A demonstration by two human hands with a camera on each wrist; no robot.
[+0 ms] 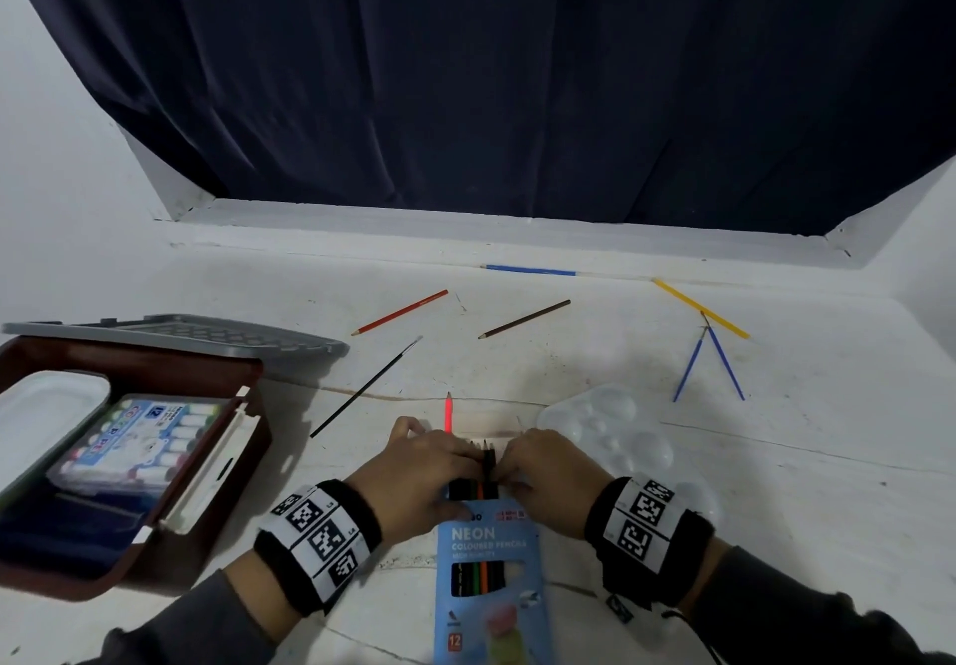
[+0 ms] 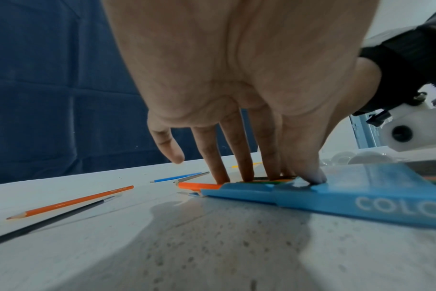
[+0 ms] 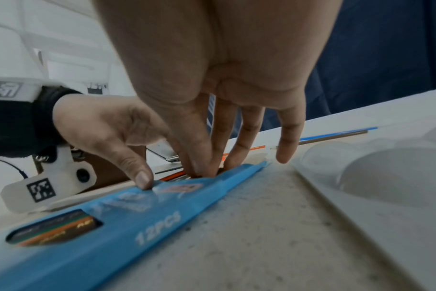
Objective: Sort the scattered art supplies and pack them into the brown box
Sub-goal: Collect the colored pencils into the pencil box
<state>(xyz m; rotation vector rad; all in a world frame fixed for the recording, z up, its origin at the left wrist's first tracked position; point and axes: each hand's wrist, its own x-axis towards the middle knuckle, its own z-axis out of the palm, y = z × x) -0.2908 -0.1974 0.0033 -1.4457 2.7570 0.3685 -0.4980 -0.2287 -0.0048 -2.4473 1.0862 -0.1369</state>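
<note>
The blue pencil pack [image 1: 491,576] lies on the white table [image 1: 776,483], right of the open brown box [image 1: 77,584]. The left hand [image 1: 419,478] presses straight, spread fingers on the pencils [image 1: 486,460] sticking out, thumb on the pack. The right hand [image 1: 543,478] presses them too, fingers close together.

Dark curtain [image 1: 517,69] hanging over a white ledge [image 1: 414,222]
Its folds are falling to the far ledge; white walls [image 1: 51,147] are flanking it above the scuffed tabletop [image 1: 802,457].
</note>
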